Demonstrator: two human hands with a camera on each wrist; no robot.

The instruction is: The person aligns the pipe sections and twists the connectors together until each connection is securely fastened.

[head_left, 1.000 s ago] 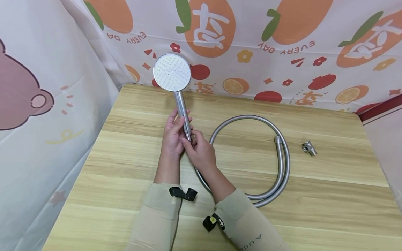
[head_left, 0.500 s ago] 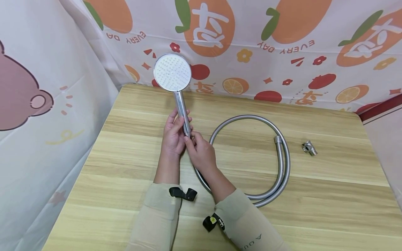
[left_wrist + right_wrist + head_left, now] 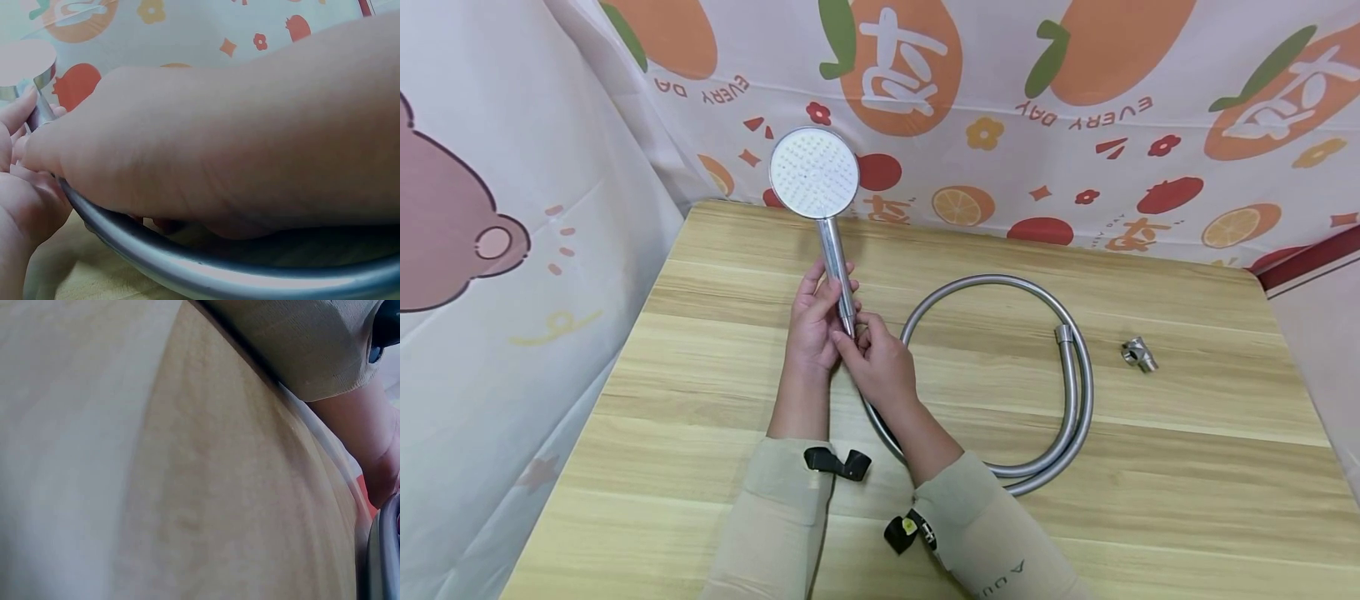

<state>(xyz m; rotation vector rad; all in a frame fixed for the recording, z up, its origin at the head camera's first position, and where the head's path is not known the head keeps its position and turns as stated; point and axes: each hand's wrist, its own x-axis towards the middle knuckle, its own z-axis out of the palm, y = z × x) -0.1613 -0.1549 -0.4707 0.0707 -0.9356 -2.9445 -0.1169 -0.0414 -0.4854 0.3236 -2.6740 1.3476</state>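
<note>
A round white-faced shower head (image 3: 814,173) with a chrome handle points away toward the back of the table. My left hand (image 3: 812,325) grips the handle low down, the thumb lying across it. Just below, my right hand (image 3: 882,367) pinches the end of the handle where the metal shower hose (image 3: 1000,282) meets it; the fingers partly hide that joint. From there the hose runs under my right forearm and loops on the table. In the left wrist view the right forearm covers most of the work, with the hose (image 3: 169,262) curving below it.
The free hose end with its metal nut (image 3: 1063,335) lies inside the loop. Right of the loop is a small chrome T-shaped fitting (image 3: 1139,355). A fruit-print cloth (image 3: 985,167) hangs behind the wooden table (image 3: 1210,500).
My right thumb shifts up over the handle's end, then back down. The shower head moves very slightly to the right; the left hand keeps its grip.
</note>
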